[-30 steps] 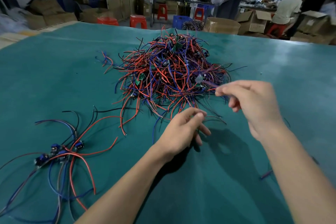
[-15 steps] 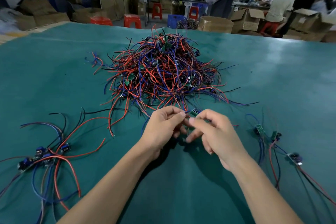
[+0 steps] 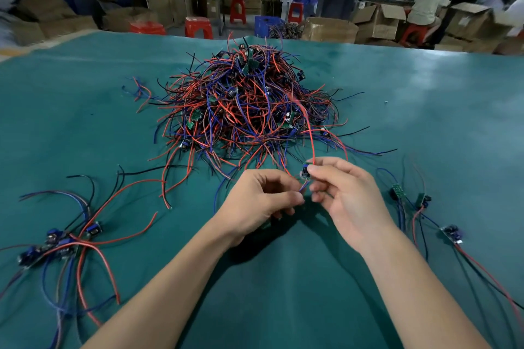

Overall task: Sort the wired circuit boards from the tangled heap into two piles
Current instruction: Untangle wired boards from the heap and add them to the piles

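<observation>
A teal-covered worktop (image 3: 85, 127) fills the view. Beyond its far edge, at 11 o'clock, stand red stools (image 3: 198, 27); at 12 a blue crate (image 3: 268, 24); at 1 open cardboard boxes (image 3: 377, 22) and a seated person (image 3: 429, 1).

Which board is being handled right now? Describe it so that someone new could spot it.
Start at the tangled heap mid-table and come toward the camera to the two hands. The board is the small one pinched in the right hand, off the cloth, its red wire looping up into the heap.
</observation>
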### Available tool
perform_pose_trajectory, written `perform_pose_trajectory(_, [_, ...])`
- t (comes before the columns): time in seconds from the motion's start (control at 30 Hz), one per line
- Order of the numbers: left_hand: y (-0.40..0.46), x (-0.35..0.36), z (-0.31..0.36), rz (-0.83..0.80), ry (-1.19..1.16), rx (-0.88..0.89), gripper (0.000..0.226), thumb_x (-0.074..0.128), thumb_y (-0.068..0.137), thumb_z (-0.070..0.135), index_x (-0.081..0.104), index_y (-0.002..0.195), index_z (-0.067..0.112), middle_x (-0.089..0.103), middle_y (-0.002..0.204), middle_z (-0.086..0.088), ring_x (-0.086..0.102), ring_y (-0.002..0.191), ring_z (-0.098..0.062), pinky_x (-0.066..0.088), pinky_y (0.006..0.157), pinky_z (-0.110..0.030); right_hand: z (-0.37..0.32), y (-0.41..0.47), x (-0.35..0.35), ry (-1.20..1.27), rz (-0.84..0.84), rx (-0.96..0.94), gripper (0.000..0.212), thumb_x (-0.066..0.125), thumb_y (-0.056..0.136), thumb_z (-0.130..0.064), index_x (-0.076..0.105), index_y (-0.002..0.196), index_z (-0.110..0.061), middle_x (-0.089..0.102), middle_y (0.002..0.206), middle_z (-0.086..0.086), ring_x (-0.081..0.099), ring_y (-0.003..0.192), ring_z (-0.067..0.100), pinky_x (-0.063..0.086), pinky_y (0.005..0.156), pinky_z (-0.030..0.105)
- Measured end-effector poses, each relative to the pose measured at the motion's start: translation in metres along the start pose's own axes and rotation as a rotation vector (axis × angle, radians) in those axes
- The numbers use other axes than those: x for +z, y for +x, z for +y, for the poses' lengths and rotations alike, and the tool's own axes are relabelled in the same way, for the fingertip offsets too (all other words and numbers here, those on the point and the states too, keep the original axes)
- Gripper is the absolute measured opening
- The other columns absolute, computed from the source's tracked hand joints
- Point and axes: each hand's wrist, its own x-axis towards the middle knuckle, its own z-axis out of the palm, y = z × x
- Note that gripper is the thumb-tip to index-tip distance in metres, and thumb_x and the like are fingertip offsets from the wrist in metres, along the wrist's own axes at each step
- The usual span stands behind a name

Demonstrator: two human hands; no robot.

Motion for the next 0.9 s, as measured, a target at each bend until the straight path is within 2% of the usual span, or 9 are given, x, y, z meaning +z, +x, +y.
perform_pose_trajectory(0.1, [0.0, -0.001, 0.002, -0.07, -0.007, 0.008, 0.013, 0.064, 0.095, 0.011, 0.07, 0.09, 0.001, 0.071, 0.078, -0.006, 0.06, 0.066, -0.013, 0.049, 0.062, -0.019, -0.001, 0.0, 0.0, -0.003, -0.047, 0.004, 0.018, 0.07, 0.083, 0.006, 0.067, 0.08, -0.012, 0.067, 0.072, 0.001, 0.061, 0.058, 0.01, 0.044, 0.05, 0.021])
perform_pose_trajectory(0.2, [0.0, -0.002, 0.004, -0.031, -0.044, 0.003, 0.022, 0.062, 0.095, 0.015, 0.068, 0.086, -0.005, 0.067, 0.068, -0.004, 0.055, 0.057, -0.01, 0.046, 0.058, -0.017, -0.001, 0.0, 0.0, 0.003, -0.088, 0.0, 0.014, 0.079, 0.075, -0.003, 0.068, 0.076, -0.011, 0.065, 0.073, 0.004, 0.058, 0.058, 0.01, 0.041, 0.047, 0.021])
perform_pose_trajectory(0.27, [0.0, -0.002, 0.005, -0.009, -0.053, 0.001, 0.017, 0.064, 0.094, 0.014, 0.071, 0.082, 0.004, 0.064, 0.064, -0.003, 0.053, 0.054, -0.009, 0.044, 0.055, -0.017, -0.001, 0.001, -0.001, 0.028, -0.083, -0.004, 0.015, 0.083, 0.067, -0.015, 0.071, 0.076, -0.011, 0.064, 0.074, 0.005, 0.056, 0.058, 0.012, 0.042, 0.047, 0.021])
perform_pose_trajectory(0.37, [0.0, -0.002, 0.005, -0.022, -0.051, -0.002, 0.015, 0.066, 0.093, 0.013, 0.072, 0.079, 0.011, 0.062, 0.061, -0.002, 0.05, 0.053, -0.009, 0.04, 0.052, -0.016, 0.003, 0.003, -0.003, 0.007, -0.038, -0.053, 0.006, 0.08, 0.077, -0.009, 0.075, 0.075, -0.01, 0.065, 0.072, 0.005, 0.056, 0.058, 0.013, 0.045, 0.047, 0.021])
perform_pose_trajectory(0.53, [0.0, -0.003, 0.005, -0.046, -0.012, -0.012, 0.025, 0.066, 0.094, 0.013, 0.07, 0.069, 0.018, 0.061, 0.06, -0.002, 0.045, 0.05, -0.009, 0.037, 0.048, -0.017, 0.008, 0.011, -0.011, -0.232, 0.215, -0.307, 0.017, 0.08, 0.086, -0.004, 0.075, 0.073, -0.015, 0.073, 0.07, 0.002, 0.058, 0.054, 0.011, 0.045, 0.046, 0.021])
perform_pose_trajectory(0.67, [0.0, -0.002, 0.005, -0.067, 0.023, -0.013, 0.018, 0.065, 0.094, 0.013, 0.069, 0.077, 0.011, 0.06, 0.059, 0.0, 0.044, 0.05, -0.008, 0.036, 0.049, -0.016, 0.001, 0.021, -0.033, -0.323, 0.457, -0.5, 0.028, 0.081, 0.086, -0.012, 0.073, 0.065, -0.029, 0.07, 0.062, -0.006, 0.059, 0.052, 0.01, 0.046, 0.045, 0.019])
perform_pose_trajectory(0.83, [0.0, -0.002, 0.004, 0.011, -0.068, -0.02, 0.016, 0.062, 0.096, 0.012, 0.065, 0.081, 0.007, 0.061, 0.062, 0.0, 0.049, 0.052, -0.009, 0.039, 0.051, -0.017, -0.008, 0.025, -0.054, -0.148, 0.832, -0.531, 0.014, 0.067, 0.097, -0.021, 0.069, 0.083, -0.017, 0.07, 0.072, -0.003, 0.059, 0.047, 0.008, 0.048, 0.047, 0.028])
perform_pose_trajectory(0.87, [0.0, -0.001, 0.004, 0.044, -0.107, -0.023, 0.017, 0.06, 0.097, 0.011, 0.065, 0.081, 0.008, 0.062, 0.063, -0.001, 0.052, 0.053, -0.009, 0.042, 0.053, -0.017, -0.008, 0.025, -0.055, -0.137, 0.843, -0.499, 0.017, 0.062, 0.099, -0.022, 0.068, 0.083, -0.016, 0.071, 0.073, -0.003, 0.057, 0.046, 0.008, 0.047, 0.047, 0.029])
perform_pose_trajectory(0.9, [0.001, -0.001, 0.003, 0.071, -0.137, -0.024, 0.017, 0.059, 0.097, 0.011, 0.064, 0.081, 0.008, 0.063, 0.065, -0.001, 0.054, 0.055, -0.01, 0.044, 0.054, -0.018, -0.006, 0.023, -0.051, -0.138, 0.775, -0.45, 0.021, 0.061, 0.1, -0.022, 0.067, 0.081, -0.016, 0.071, 0.073, -0.002, 0.055, 0.045, 0.009, 0.045, 0.045, 0.029])
